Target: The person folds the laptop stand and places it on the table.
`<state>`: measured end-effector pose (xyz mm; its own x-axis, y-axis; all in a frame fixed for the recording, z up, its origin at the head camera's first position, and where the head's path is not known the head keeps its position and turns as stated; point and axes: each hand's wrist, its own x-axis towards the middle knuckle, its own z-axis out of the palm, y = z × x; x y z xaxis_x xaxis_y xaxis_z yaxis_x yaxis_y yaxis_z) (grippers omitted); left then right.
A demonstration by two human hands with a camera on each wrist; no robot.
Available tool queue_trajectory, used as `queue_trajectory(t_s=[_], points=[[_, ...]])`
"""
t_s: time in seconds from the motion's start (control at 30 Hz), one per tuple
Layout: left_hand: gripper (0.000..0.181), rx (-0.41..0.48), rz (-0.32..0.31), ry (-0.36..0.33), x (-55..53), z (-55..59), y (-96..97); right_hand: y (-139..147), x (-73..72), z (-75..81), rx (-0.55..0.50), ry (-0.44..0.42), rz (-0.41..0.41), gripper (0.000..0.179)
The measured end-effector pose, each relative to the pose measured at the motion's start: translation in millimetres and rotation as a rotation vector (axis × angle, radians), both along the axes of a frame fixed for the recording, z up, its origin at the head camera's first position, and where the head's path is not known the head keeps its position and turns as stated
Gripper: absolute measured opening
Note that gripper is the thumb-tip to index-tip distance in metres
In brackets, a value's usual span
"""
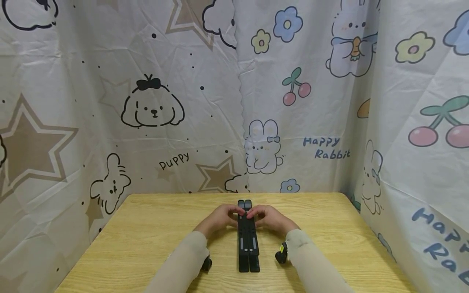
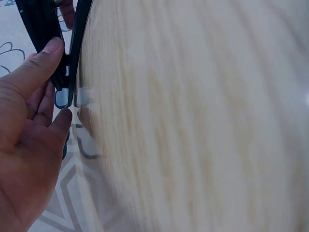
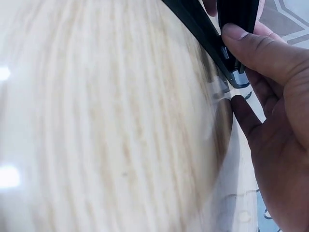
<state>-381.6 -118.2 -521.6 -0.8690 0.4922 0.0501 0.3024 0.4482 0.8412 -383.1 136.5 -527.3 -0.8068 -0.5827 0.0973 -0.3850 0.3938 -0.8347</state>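
Observation:
A folded black laptop stand (image 1: pixel 248 234) lies lengthwise on the table, its two long bars side by side with grey pads at the far end. From the left, my left hand (image 1: pixel 222 217) holds it near that far end; in the left wrist view the thumb (image 2: pixel 52 47) presses on a bar while other fingers reach behind. My right hand (image 1: pixel 272 218) grips the opposite side at the same height, its thumb (image 3: pixel 236 33) against the other bar in the right wrist view. At the near end, the upper and lower parts of the stand are slightly spread apart.
The light wood table (image 1: pixel 154 240) extends around the stand on both sides. A printed cloth curtain (image 1: pixel 205 130) hangs behind the table's far edge and along its sides. Small black devices (image 1: pixel 281 254) sit at both wrists, beside the cream sleeves.

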Motion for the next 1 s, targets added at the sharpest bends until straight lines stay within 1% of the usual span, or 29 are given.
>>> queue_trajectory(t_s=[0.1, 0.37, 0.57, 0.67, 0.8, 1.0], points=[[0.045, -0.019, 0.008, 0.012, 1.1, -0.9, 0.7, -0.6, 2.2, 0.1, 0.004, 0.002, -0.008, 0.035], [0.034, -0.082, 0.019, 0.083, 1.8, -1.9, 3.7, -1.4, 2.1, -4.0, 0.028, 0.023, -0.030, 0.032], [0.035, -0.122, 0.021, 0.087, 0.0, -3.6, 4.6, -1.4, 0.9, -6.5, 0.047, 0.045, -0.014, 0.030], [0.035, -0.130, 0.014, 0.081, -1.3, -5.5, 4.4, -1.1, 2.0, -6.4, 0.048, 0.047, -0.008, 0.030], [0.035, -0.163, -0.011, 0.102, -2.8, -7.4, 4.5, -0.5, 3.9, -5.3, 0.071, 0.054, 0.005, 0.029], [0.036, -0.235, -0.038, 0.143, -4.6, -7.5, 4.2, -0.1, 5.4, -3.3, 0.120, 0.105, 0.036, 0.032]])
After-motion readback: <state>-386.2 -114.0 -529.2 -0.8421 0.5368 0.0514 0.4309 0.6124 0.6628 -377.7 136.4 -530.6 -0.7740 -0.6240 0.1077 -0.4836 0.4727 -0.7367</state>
